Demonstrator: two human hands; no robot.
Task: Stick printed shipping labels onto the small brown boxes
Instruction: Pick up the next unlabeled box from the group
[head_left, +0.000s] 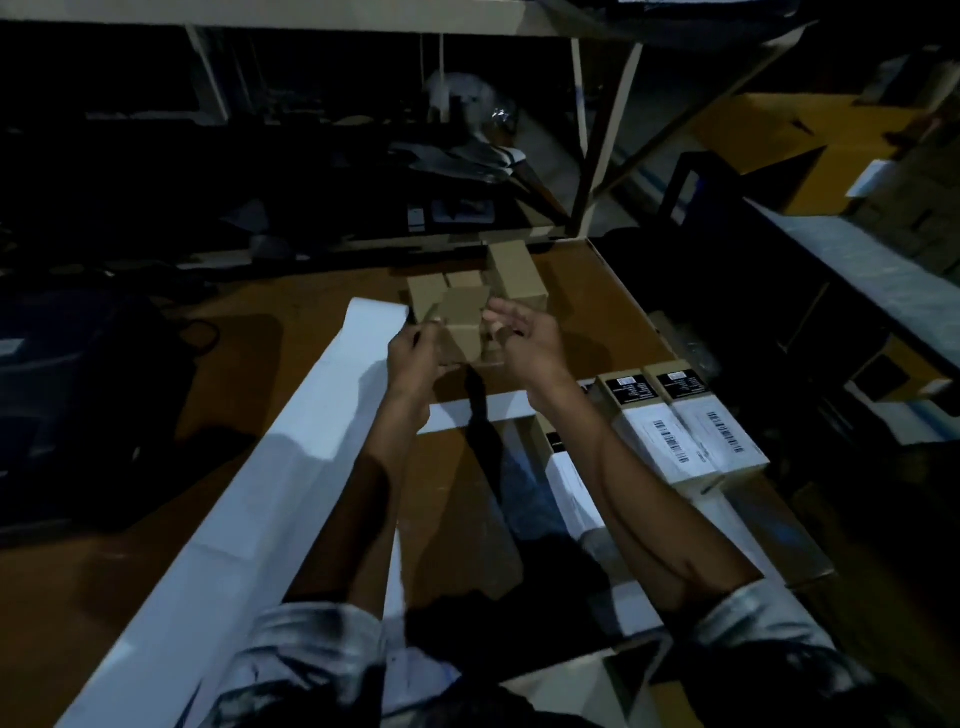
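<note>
Head view, held box: a plain brown cardboard box (464, 325), blank faces showing, is being held above the table between both hands.
Left hand (415, 358): gripping the box's left side.
Right hand (527, 338): fingers loosely curled beside the box; contact unclear.
Unlabelled stock: matte brown boxes (511, 273) are sitting just behind.
Labelled boxes (680, 431): white barcode labels showing; print unreadable.
Label strip (291, 467): long white paper lying across the wooden table (582, 291).
</note>
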